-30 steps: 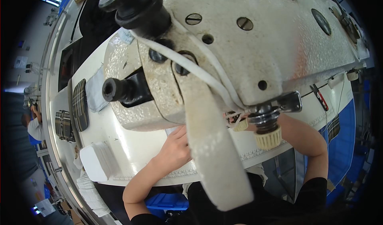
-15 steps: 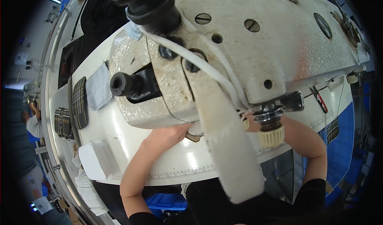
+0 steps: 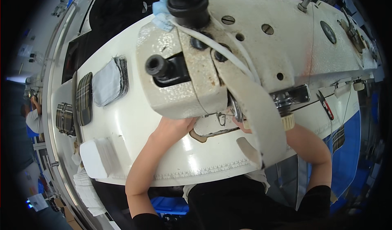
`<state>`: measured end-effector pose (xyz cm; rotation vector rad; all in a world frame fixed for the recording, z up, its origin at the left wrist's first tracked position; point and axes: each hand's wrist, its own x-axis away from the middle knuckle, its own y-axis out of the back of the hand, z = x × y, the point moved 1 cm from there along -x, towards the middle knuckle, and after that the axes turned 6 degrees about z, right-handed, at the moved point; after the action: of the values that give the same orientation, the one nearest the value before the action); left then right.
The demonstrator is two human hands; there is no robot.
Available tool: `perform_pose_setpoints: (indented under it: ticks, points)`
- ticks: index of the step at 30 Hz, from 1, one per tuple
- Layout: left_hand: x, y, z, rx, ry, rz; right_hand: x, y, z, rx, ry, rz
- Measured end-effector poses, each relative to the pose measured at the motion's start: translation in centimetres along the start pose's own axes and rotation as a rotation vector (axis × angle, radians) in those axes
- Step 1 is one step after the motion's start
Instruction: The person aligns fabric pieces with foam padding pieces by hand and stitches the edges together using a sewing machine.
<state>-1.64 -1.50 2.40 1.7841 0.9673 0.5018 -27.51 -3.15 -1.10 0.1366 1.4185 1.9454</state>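
Observation:
A worn off-white sewing machine [image 3: 253, 62] fills the upper middle of the view, hiding much of my hands. Under its needle area lies a flat pale piece, apparently cloth [image 3: 210, 127], with a dark edge toward me. My left hand [image 3: 175, 128] rests at the left end of this piece; its fingers are mostly behind the machine head. My right hand [image 3: 242, 125] is at the piece's right side, largely covered by a hanging white strap [image 3: 263, 120] and a ridged cream knob [image 3: 288, 122]. How either hand's fingers are set cannot be made out.
Left on the white table [image 3: 183, 160] lie stacked grey cloth pieces [image 3: 107, 85], plaid pieces [image 3: 84, 99] and white pieces [image 3: 93, 160]. Red-handled thread snips [image 3: 326, 106] lie at the right. A blue bin [image 3: 347, 156] stands beyond. A person [image 3: 33, 115] works far left.
My view has shifted, so the machine head sits farther right and higher. The pale piece and needle area now show between my hands. The white strap hangs curled rather than straight.

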Motion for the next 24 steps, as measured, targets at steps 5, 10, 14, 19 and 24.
perform_pose_setpoints:
  ticks: [5, 10, 14, 19, 24]
  points:
    - [-0.9, 0.4, 0.3, 0.103, 0.051, -0.050, -0.2, 1.5, 0.7, -0.029, -0.056, -0.080]
    - [-1.3, 0.8, 0.9, 0.078, -0.039, -0.191, 0.4, 1.9, 0.2, 0.185, 0.082, -0.044]
    - [0.2, 2.3, 2.4, 0.130, -0.002, -0.240, 0.0, 2.8, 1.3, 0.148, -0.006, -0.025]
    - [2.9, 2.2, 0.3, -0.018, -0.030, 0.117, -0.1, 1.9, 0.9, 0.227, 0.063, -0.020]
    - [12.4, 3.0, -7.5, -0.084, 0.083, 0.405, 1.2, 1.2, -0.5, 0.196, 0.067, 0.047]
